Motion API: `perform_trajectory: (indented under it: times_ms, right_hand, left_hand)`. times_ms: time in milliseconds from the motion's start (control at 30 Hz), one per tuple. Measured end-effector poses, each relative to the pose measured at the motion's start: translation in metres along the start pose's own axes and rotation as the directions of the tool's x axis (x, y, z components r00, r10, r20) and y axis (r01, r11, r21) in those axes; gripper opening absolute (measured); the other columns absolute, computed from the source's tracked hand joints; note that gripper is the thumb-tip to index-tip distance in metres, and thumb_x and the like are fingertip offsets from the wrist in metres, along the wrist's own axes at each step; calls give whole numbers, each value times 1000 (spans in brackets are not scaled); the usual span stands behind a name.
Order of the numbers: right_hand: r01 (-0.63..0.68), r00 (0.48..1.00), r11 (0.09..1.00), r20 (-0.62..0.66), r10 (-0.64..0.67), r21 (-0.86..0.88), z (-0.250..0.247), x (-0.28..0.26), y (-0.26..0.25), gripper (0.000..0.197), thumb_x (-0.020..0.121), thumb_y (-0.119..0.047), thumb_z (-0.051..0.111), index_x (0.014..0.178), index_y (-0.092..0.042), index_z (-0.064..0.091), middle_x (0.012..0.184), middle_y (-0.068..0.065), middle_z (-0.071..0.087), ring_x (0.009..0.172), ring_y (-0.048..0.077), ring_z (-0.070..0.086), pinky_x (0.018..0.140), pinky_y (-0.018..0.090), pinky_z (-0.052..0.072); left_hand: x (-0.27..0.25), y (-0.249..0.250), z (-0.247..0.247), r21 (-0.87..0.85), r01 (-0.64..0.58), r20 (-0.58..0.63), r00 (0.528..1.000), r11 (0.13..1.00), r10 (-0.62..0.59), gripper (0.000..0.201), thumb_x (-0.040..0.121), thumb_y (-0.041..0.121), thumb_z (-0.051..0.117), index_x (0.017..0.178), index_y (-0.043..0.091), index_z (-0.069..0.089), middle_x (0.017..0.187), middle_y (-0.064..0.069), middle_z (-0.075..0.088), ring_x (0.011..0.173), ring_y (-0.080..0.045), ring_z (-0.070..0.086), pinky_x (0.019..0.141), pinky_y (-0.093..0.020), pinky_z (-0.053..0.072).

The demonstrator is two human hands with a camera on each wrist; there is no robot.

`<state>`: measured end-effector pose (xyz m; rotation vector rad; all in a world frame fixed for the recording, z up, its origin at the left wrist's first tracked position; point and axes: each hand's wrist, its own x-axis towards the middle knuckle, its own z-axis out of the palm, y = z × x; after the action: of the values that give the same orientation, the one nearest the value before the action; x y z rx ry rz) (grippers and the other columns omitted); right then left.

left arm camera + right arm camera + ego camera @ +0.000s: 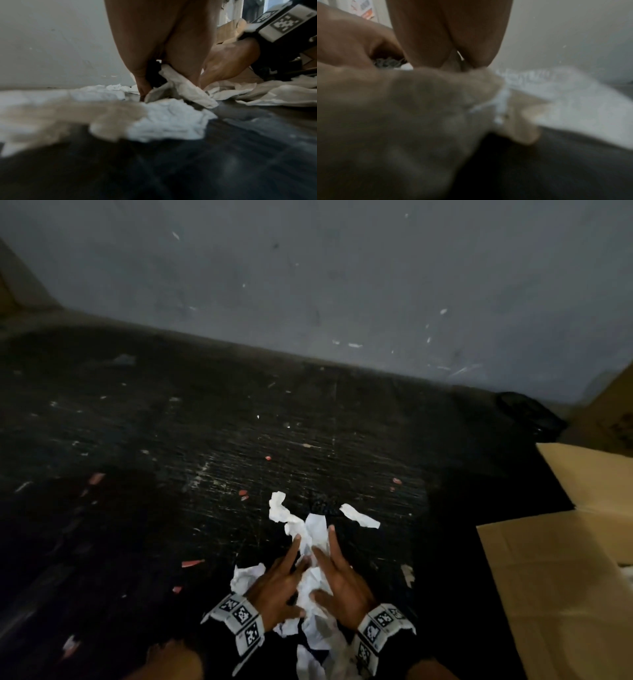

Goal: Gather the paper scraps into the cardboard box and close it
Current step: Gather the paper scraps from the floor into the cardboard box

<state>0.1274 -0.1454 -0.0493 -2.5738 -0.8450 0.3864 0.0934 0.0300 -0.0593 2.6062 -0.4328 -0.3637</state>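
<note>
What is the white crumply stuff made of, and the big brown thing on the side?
The white scraps look like thin matte paper: they are creased, crumpled and torn-edged. The brown box looks like plain cardboard: stiff, flat, dull tan flaps with straight fold lines.

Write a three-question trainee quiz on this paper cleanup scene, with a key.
1. True or false: the cardboard box lies to the person's right, its flaps open.
2. Multiple choice: the white paper scraps between the hands are A) already inside the box, B) on the dark floor, C) stuck to the wall.
3. Fill the gap: the left hand and the right hand lie with straight fingers on either side of the ____.

Key: 1 true; 2 B; 3 paper scraps.
</note>
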Motion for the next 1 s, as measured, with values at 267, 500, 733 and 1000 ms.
perform_trajectory:
  times_ms: [267, 500, 733, 1000]
  right_hand:
    - [17, 989, 998, -146, -9, 52, -8, -23, -20, 68, 89, -22, 58, 145, -25, 19, 150, 7, -32, 140, 17, 25, 93, 13, 39]
    - [153, 924, 986, -363, -118, 69, -82, -57, -26, 70, 85, -17, 65, 143, -24, 26, 153, 3, -23, 127, 1, 24, 101, 15, 35]
    - [305, 803, 952, -539, -255, 4, -201, -130, -7, 75, 81, -49, 57, 143, -20, 27, 154, -10, -11, 130, -23, 5, 104, -2, 18]
    - [159, 761, 956, -586, -277, -246, -298, -265, 112, 66, 78, -37, 66, 137, -30, 37, 156, 9, 9, 138, -3, 11, 111, 13, 22]
  left_hand:
    - [-12, 19, -14, -25, -82, -150, 986, 996, 78, 71, 81, 19, 70, 138, 27, 28, 130, 21, -55, 128, -26, 46, 95, -34, 50]
    - [-22, 78, -89, 14, -213, -193, 958, 977, 211, 64, 82, 25, 69, 137, 33, 36, 147, 6, -40, 113, -4, 51, 78, -13, 49]
    - [-12, 202, -147, 108, -379, -363, 846, 919, 392, 73, 80, 30, 70, 141, 33, 32, 150, 7, -32, 133, 1, 9, 106, -11, 21]
    - [56, 385, -101, 93, -445, -343, 825, 891, 448, 68, 82, 34, 67, 141, 33, 33, 150, 12, -25, 127, 3, 10, 102, -12, 14]
